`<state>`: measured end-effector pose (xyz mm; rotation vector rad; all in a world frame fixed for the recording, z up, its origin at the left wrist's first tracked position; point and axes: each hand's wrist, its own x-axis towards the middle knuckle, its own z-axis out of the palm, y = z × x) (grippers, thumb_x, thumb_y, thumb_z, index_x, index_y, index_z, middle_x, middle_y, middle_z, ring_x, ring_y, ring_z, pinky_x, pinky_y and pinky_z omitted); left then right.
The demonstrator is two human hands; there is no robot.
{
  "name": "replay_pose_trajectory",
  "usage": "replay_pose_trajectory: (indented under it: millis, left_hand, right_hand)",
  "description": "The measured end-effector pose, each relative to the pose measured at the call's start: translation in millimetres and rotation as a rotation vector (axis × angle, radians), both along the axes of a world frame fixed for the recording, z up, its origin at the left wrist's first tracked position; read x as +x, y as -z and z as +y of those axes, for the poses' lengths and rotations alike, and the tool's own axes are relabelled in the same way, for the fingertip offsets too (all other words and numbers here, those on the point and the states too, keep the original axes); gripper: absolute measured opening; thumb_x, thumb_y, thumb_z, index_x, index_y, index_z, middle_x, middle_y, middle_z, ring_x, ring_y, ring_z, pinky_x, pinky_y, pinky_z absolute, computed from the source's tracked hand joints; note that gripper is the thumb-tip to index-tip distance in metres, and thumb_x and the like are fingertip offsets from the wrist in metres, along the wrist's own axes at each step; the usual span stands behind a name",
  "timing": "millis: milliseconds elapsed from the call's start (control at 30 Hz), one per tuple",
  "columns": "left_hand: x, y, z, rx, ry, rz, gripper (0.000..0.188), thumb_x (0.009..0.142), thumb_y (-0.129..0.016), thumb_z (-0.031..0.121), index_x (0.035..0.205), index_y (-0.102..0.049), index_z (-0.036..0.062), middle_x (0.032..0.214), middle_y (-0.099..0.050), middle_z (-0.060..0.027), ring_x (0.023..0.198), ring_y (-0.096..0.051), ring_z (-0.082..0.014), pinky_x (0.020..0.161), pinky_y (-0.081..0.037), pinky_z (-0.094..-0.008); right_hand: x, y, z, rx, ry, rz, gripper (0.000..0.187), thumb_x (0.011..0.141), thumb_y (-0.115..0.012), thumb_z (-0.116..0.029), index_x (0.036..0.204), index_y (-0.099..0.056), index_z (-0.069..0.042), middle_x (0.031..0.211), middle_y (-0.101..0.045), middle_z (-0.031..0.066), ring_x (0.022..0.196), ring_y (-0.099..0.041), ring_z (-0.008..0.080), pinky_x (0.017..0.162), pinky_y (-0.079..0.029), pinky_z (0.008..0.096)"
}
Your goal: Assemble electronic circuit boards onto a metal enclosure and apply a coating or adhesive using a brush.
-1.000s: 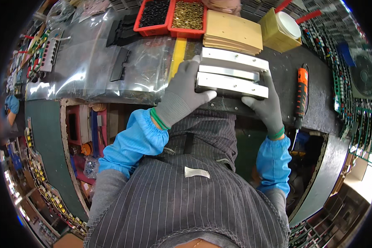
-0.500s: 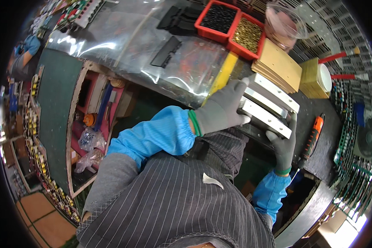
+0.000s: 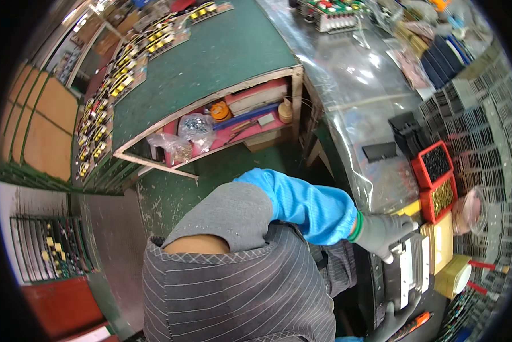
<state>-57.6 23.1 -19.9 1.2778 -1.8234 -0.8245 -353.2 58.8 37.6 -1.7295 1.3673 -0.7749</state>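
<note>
A black piece with silver, holed metal strips (image 3: 404,273) lies on the dark work surface at the lower right. My left hand (image 3: 384,232), in a grey glove with a green cuff, spans its far end with thumb and fingers apart on either side. At the near end, my right hand (image 3: 395,320), also gloved, has its thumb and a finger around the corners. Part of the right hand is cut off by the lower edge. Beside it lies an orange and black screwdriver (image 3: 416,324).
Beyond my left hand stand a red bin of black parts (image 3: 435,164) and a red bin of brass-coloured parts (image 3: 443,196). Tan boards (image 3: 443,245) and a yellow container (image 3: 454,276) sit right of the piece. A green-topped bench (image 3: 227,51) with an open shelf stands left.
The view has swung left, so the bench and racks show more and my hands sit at the lower right. Both hands remain at the two ends of the metal piece.
</note>
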Motion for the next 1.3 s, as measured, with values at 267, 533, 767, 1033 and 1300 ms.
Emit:
replay_pose_trajectory:
  millis: [267,533,767,1033,1300]
  left_hand:
    - [262.5,7.5,60.0,-0.479,-0.834,-0.399,0.050,0.077,-0.072,0.023,0.120,-0.055,0.0050,0.116,-0.055,-0.0189,0.112,-0.053,-0.0373,0.098,-0.043,-0.0456]
    - [552.1,17.0,195.4,0.230,-1.617,-0.781,0.065,0.081,-0.070,0.040,0.134,-0.052,0.0073,0.140,-0.046,-0.0183,0.131,-0.045,-0.0319,0.109,-0.038,-0.0408]
    - [657.9,24.9,267.4,0.509,-1.816,-0.691,0.078,0.076,-0.077,0.045,0.140,-0.048,0.0101,0.146,-0.038,-0.0205,0.132,-0.044,-0.0336,0.110,-0.037,-0.0406]
    - [713.5,11.6,262.2,0.750,-1.645,-0.587,0.100,0.073,-0.082,0.044,0.152,-0.030,0.0105,0.154,-0.031,-0.0201,0.141,-0.035,-0.0332,0.115,-0.032,-0.0390]
    - [698.0,10.2,274.2,0.537,-1.728,-0.425,0.073,0.078,-0.078,0.036,0.139,-0.050,0.0063,0.140,-0.053,-0.0163,0.128,-0.052,-0.0301,0.108,-0.039,-0.0389]
  right_hand:
    - [-48.3,68.8,-28.1,-0.275,0.336,0.053,0.042,0.093,-0.061,-0.005,0.133,-0.053,0.004,0.131,-0.057,0.0162,0.116,-0.056,0.0275,0.100,-0.045,0.0361]
    - [-64.0,82.7,-35.0,-0.295,0.349,0.141,0.041,0.091,-0.061,-0.007,0.131,-0.055,0.002,0.132,-0.058,0.0164,0.117,-0.056,0.0273,0.095,-0.048,0.0386]
    - [-66.2,92.4,-49.5,-0.318,0.403,0.155,0.038,0.086,-0.061,-0.002,0.124,-0.061,0.003,0.116,-0.065,0.0119,0.091,-0.060,0.0257,0.077,-0.053,0.0351]
    - [-84.5,105.9,-50.4,-0.450,0.400,0.334,0.035,0.087,-0.061,-0.004,0.121,-0.062,0.005,0.117,-0.065,0.0149,0.096,-0.059,0.0274,0.083,-0.051,0.0373]
    - [-52.9,91.1,-46.3,-0.409,0.356,0.225,0.035,0.088,-0.057,-0.003,0.121,-0.062,0.005,0.119,-0.064,0.0172,0.100,-0.059,0.0302,0.087,-0.050,0.0395]
